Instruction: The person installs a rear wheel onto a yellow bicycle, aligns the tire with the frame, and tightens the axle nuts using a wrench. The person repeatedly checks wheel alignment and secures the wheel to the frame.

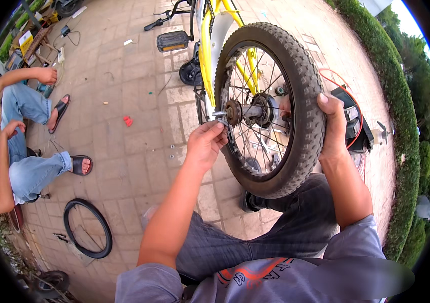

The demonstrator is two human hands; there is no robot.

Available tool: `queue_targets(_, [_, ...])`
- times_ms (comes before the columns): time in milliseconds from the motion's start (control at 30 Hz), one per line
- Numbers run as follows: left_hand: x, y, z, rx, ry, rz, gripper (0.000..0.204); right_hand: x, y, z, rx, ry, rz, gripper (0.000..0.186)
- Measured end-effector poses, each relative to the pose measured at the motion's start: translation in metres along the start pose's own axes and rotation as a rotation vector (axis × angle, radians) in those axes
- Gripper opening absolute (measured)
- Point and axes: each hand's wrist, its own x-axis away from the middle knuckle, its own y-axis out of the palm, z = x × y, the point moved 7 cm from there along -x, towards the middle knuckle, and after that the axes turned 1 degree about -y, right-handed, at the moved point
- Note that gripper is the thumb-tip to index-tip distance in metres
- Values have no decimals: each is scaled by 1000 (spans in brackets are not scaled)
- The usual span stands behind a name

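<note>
A fat-tyred wheel [274,184] stands upright beside a yellow bicycle frame [206,55]. My left hand [208,142] pinches a small metal piece [223,121] at the end of the axle, just left of the sprocket [233,112]. My right hand [332,121] grips the tyre's right side, thumb on the tread and some fingers showing behind the spokes. A black pedal [173,41] on a crank sits at the upper left of the frame. The exact shape of what my left fingers hold is partly hidden by them.
A seated person [38,177] in jeans and sandals is at the left. A loose tyre [88,227] lies on the paving, with a red object [127,121] farther up. An open dark toolbox [356,141] with an orange hose is at the right, near a hedge [401,131]. Cluttered items line the upper left.
</note>
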Motion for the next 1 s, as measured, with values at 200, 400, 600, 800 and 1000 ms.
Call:
queue_targets(200, [6, -8, 14, -246, -2, 78, 22, -1, -4, 1, 30, 9, -41, 44])
queue_targets(400, [8, -32, 91, -727, 311, 465, 25, 8, -4, -3, 76, 49, -21, 56])
queue_targets(600, [-15, 58, 176, -998, 762, 473, 26, 10, 0, -4, -92, 84, 5, 52])
queue_targets(800, [-108, 185, 208, -1741, 821, 703, 44, 11, 1, 1, -115, 97, -28, 54])
queue_targets(1000, [-123, 188, 202, -1767, 690, 934, 45, 13, -2, -5, -97, 50, -53, 63])
